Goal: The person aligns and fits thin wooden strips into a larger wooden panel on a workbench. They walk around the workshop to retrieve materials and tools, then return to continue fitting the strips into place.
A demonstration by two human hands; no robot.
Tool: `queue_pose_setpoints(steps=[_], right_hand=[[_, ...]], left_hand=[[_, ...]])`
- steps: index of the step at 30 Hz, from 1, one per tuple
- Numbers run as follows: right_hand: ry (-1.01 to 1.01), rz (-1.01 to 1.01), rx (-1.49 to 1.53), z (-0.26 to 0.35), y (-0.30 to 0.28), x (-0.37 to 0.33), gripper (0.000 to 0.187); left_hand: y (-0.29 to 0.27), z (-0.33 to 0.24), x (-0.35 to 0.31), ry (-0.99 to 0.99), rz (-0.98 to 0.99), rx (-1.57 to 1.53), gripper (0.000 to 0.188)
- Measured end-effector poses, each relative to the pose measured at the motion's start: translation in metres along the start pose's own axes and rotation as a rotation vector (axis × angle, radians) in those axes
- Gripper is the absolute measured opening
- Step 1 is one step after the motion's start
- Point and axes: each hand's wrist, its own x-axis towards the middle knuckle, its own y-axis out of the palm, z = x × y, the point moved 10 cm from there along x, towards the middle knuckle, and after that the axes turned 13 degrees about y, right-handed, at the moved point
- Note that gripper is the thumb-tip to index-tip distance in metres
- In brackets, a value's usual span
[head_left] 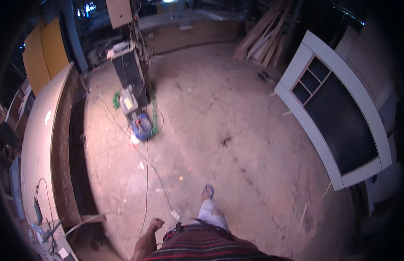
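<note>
My left hand [156, 224] hangs low beside my striped shirt, its fingers curled in, with nothing seen in it. My right hand is out of view. Nearest the left hand is a small white socket block [176, 214] at the end of a cable on the floor. One foot in a sandal [208, 191] is stretched forward. Farther ahead stands a blue, rounded machine [142, 126] with a pale boxy part [129, 102] behind it and green hose [154, 113] alongside.
On the left runs a long workbench [38, 130] with a corded tool [38, 211]. A dark upright stand [130, 71] rises behind the machine. A white framed door panel [317, 143] leans at right. Wooden boards [263, 37] lean at the back. Cables [146, 182] cross the floor.
</note>
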Motion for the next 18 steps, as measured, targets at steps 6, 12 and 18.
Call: queue_pose_setpoints(steps=[6,12,18], right_hand=[[0.076,0.061,0.125,0.019,-0.207,0.202,0.03],[0.119,-0.415,0.299,0.1,-0.474,0.391,0.034],[0.037,-0.17,0.568,0.241,-0.604,0.537,0.029]], left_hand=[[-0.024,-0.106,0.088,-0.797,-0.017,-0.43,0.072],[-0.008,-0.178,0.33,-0.535,0.108,-0.593,0.088],[0.009,-0.253,0.551,-0.486,0.358,-0.353,0.087]])
